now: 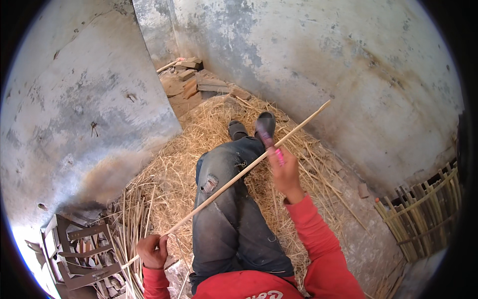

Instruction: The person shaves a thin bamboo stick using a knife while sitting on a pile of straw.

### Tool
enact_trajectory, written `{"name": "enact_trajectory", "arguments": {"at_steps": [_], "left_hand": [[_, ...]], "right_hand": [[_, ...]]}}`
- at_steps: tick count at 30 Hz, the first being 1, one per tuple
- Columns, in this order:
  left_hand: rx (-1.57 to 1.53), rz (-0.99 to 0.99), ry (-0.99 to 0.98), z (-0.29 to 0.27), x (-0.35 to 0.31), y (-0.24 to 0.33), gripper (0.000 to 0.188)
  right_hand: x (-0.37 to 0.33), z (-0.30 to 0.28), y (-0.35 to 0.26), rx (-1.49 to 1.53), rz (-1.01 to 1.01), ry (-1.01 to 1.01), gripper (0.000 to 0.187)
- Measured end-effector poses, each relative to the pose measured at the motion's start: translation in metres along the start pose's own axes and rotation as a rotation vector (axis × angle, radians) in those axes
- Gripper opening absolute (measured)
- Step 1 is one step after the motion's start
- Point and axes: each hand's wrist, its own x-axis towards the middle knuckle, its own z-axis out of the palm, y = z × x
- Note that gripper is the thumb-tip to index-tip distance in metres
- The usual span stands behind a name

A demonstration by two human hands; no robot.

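A long, pale bamboo stick (pixel 219 192) slants across my legs, from low on the left up to the far right. My left hand (pixel 153 250) is closed round it near its lower end. In my right hand (pixel 285 172) is a knife (pixel 280 157) with a pink handle, its dark blade smeared by motion. That blade lies close to the upper part of the stick; whether it touches cannot be made out. The stick's far end (pixel 326 103) sticks out past my right hand and looks slightly uneven.
Straw-like shavings (pixel 169 174) cover the floor around my legs and sandals (pixel 266 122). Thin strips (pixel 134 214) are heaped at left beside a dark frame (pixel 82 249). A slatted bamboo basket (pixel 423 214) stands at right. Bricks (pixel 189 67) lie by the wall (pixel 318 55).
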Motion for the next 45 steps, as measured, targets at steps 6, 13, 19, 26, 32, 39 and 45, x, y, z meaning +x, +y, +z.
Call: {"name": "enact_trajectory", "arguments": {"at_steps": [6, 13, 19, 26, 32, 39, 45], "left_hand": [[0.109, 0.067, 0.016, -0.023, -0.043, -0.053, 0.028], [0.157, 0.004, 0.007, -0.027, -0.059, -0.065, 0.03], [0.128, -0.014, 0.022, -0.031, -0.054, -0.063, 0.034], [0.081, -0.015, -0.02, -0.029, -0.052, -0.069, 0.032], [0.137, 0.022, -0.024, -0.03, -0.052, -0.07, 0.033], [0.141, 0.058, 0.009, -0.029, -0.046, -0.07, 0.037], [0.171, 0.1, 0.055, -0.02, -0.042, -0.078, 0.044]], "right_hand": [[0.055, -0.07, 0.037, -0.303, -0.054, 0.129, 0.051], [0.062, -0.07, 0.048, -0.398, -0.098, 0.231, 0.053], [0.042, -0.07, 0.042, -0.303, -0.035, 0.267, 0.052], [0.041, -0.057, 0.034, -0.328, -0.136, 0.301, 0.049], [0.045, -0.051, 0.045, -0.359, -0.117, 0.258, 0.049], [0.041, -0.041, 0.044, -0.462, -0.091, 0.181, 0.042], [0.039, -0.029, 0.048, -0.352, -0.161, 0.187, 0.04]]}}
